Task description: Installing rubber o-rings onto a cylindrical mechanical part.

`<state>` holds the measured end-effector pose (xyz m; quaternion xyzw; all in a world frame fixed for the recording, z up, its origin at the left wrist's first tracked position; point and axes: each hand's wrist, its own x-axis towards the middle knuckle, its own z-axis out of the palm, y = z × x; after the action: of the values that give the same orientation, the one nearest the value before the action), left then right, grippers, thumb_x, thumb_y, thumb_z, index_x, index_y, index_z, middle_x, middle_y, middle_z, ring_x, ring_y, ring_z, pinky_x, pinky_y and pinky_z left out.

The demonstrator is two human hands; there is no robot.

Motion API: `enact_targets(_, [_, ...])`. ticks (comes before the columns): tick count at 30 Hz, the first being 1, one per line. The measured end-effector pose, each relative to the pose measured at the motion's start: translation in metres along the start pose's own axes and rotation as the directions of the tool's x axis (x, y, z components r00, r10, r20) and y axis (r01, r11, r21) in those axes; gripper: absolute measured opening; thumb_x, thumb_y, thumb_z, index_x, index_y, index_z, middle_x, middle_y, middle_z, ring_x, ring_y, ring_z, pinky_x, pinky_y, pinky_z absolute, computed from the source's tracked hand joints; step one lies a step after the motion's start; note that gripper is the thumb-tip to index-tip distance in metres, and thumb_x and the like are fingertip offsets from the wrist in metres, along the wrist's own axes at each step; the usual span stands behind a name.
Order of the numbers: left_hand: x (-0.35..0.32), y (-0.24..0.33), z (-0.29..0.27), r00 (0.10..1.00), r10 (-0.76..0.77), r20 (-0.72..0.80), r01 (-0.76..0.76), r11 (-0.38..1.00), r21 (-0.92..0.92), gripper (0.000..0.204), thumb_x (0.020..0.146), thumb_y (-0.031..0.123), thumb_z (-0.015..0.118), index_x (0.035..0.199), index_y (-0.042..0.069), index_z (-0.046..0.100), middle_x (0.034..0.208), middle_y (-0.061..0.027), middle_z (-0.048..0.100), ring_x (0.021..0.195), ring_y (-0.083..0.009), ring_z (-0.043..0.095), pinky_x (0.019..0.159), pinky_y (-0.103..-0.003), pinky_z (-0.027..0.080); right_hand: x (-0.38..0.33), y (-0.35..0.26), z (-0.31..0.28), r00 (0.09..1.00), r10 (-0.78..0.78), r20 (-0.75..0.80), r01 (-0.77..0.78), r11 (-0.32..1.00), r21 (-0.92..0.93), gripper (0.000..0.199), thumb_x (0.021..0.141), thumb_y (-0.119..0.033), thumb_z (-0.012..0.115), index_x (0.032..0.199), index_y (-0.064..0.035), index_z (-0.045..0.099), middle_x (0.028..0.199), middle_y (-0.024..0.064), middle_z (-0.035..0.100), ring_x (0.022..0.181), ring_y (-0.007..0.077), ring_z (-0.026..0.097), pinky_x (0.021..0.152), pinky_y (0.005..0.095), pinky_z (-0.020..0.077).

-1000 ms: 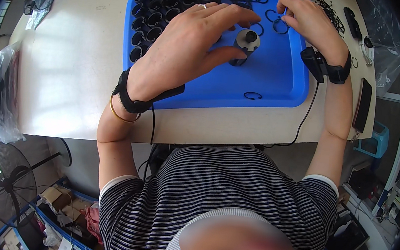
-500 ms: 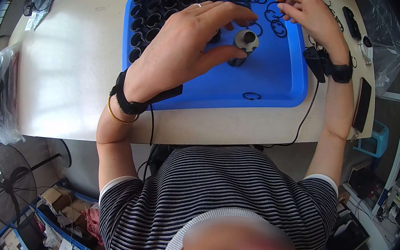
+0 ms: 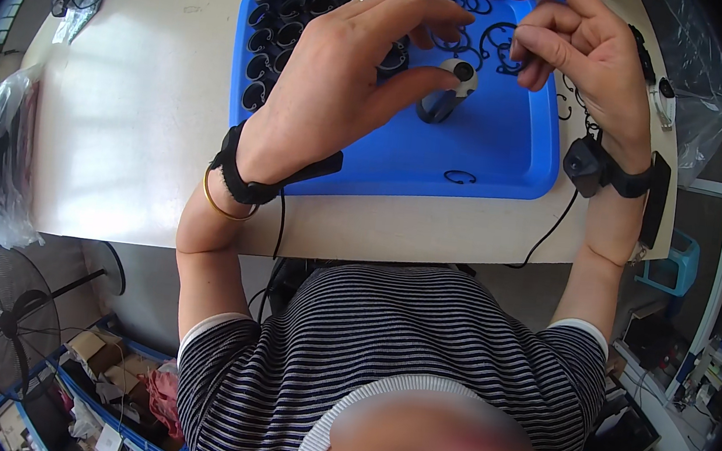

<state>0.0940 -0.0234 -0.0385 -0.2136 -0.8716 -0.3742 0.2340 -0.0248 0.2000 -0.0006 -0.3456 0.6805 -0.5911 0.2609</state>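
My left hand [image 3: 332, 82] is spread over the blue tray [image 3: 491, 164], its thumb and fingers apart. Near its thumb tip stands a short dark cylinder with a pale, tapered top [image 3: 460, 76] and a black centre. Whether the thumb touches that top I cannot tell. To the right, my right hand [image 3: 585, 64] has its fingers curled, with a black C-shaped retaining ring [image 3: 484, 45] at its thumb and fingertips. Several black open tubes [image 3: 257, 67] stand in rows at the tray's left, partly hidden by my left hand.
More loose black rings lie at the tray's far right, and a single ring [image 3: 460, 177] near its front edge. A clear plastic bag [image 3: 7, 157] is at the table's left edge. Dark tools [image 3: 663, 94] lie on the right side. Cables run from both wrist straps.
My right hand has come nearer and slightly right, bringing the retaining ring closer to the cylinder. My left hand has shifted a little right and stays spread.
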Motion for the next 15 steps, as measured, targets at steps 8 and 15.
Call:
enact_targets(8, [-0.003, 0.007, 0.004, 1.0, 0.016, 0.022, -0.016, 1.0, -0.02, 0.052, 0.074, 0.004, 0.083, 0.124, 0.005, 0.068, 0.103, -0.0077, 0.07, 0.09, -0.0202, 0.068, 0.083, -0.03, 0.055, -0.009, -0.006, 0.019, 0.996, 0.078, 0.038, -0.082, 0.991, 0.109, 0.04, 0.095, -0.001, 0.067, 0.13, 0.0034, 0.048, 0.085, 0.0091, 0.07, 0.07, 0.0118, 0.069, 0.061, 0.0217, 0.0564])
enact_targets(15, [-0.002, 0.006, 0.003, 0.999, 0.049, 0.012, -0.049, 0.999, 0.024, 0.048, 0.073, 0.005, 0.084, 0.118, 0.005, 0.069, 0.103, -0.0074, 0.07, 0.09, -0.0198, 0.068, 0.081, -0.031, 0.055, -0.009, -0.004, 0.018, 0.994, 0.085, 0.066, -0.091, 0.991, 0.101, 0.042, 0.095, -0.002, 0.067, 0.131, 0.0025, 0.047, 0.086, 0.0074, 0.069, 0.071, 0.0113, 0.069, 0.063, 0.0216, 0.0562])
